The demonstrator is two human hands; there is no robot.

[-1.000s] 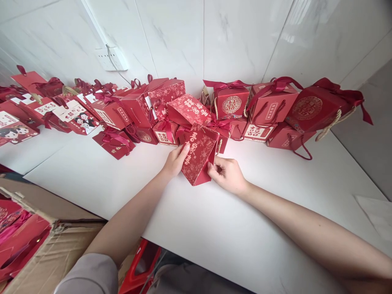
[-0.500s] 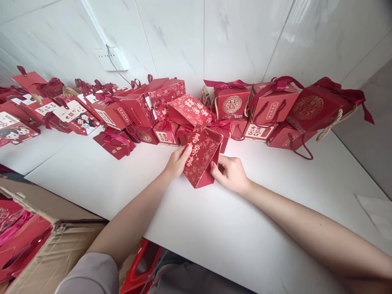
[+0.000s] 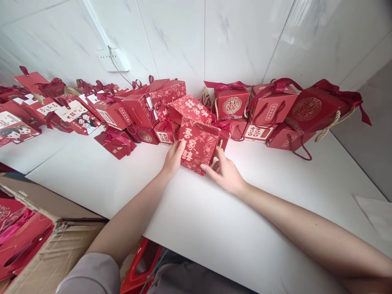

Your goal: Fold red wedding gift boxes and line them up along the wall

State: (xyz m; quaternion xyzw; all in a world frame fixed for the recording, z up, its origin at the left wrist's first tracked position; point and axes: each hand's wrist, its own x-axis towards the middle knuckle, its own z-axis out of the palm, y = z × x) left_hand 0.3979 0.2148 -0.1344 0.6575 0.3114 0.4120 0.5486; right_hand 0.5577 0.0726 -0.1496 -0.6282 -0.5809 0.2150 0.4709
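Plainly grips a thin, flat-faced card box (image 3: 200,145) along its left edge with the left hand (image 3: 173,161), laying the thumb over the print, and brackets the lower right edge with the right hand (image 3: 226,172), spreading thumb from forefinger; cannot tell if clasping there. Bears pale flowers and large characters on red, slanting over the smooth white table (image 3: 190,228), just before stacked ribbon-tied boxes (image 3: 274,102) near glossy, grey-veined tiles (image 3: 235,41).

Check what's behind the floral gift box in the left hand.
Behind the floral gift box, another floral box and a burgundy ribbon bow partly show; anything else it covers is hidden from view.
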